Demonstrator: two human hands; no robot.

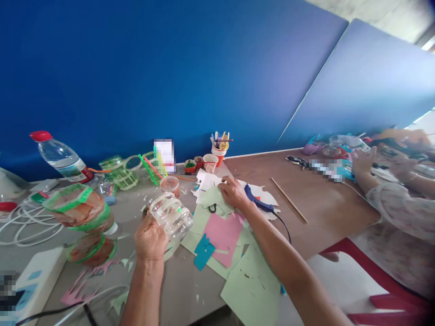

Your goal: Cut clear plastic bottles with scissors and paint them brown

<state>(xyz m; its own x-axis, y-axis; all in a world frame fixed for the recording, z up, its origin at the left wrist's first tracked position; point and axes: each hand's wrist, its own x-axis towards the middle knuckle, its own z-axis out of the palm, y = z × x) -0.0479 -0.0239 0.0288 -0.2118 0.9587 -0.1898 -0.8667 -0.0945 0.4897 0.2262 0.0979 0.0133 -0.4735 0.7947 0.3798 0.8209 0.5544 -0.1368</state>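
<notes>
My left hand (151, 235) is wrapped around a clear plastic bottle piece (173, 216) with pale strips around it, held tilted above the table. My right hand (234, 192) reaches across the paper pile, its bent fingers at the edge of a pale green paper piece (212, 198). A black loop, perhaps a scissors handle (212, 208), shows by that paper. Just right of this hand lies a blue glue gun (256, 199) on white paper scraps. Pink paper (224, 233), a blue paper cutout (204, 251) and a larger pale green sheet (251, 285) lie nearer me.
At left stand a red-capped water bottle (63, 156) and a brown container with green bands (79, 206), beside white cables. Paper cups (210, 163) stand against the blue partition (204, 81). A wooden stick (288, 200) lies at right, near another person's hands (363, 163).
</notes>
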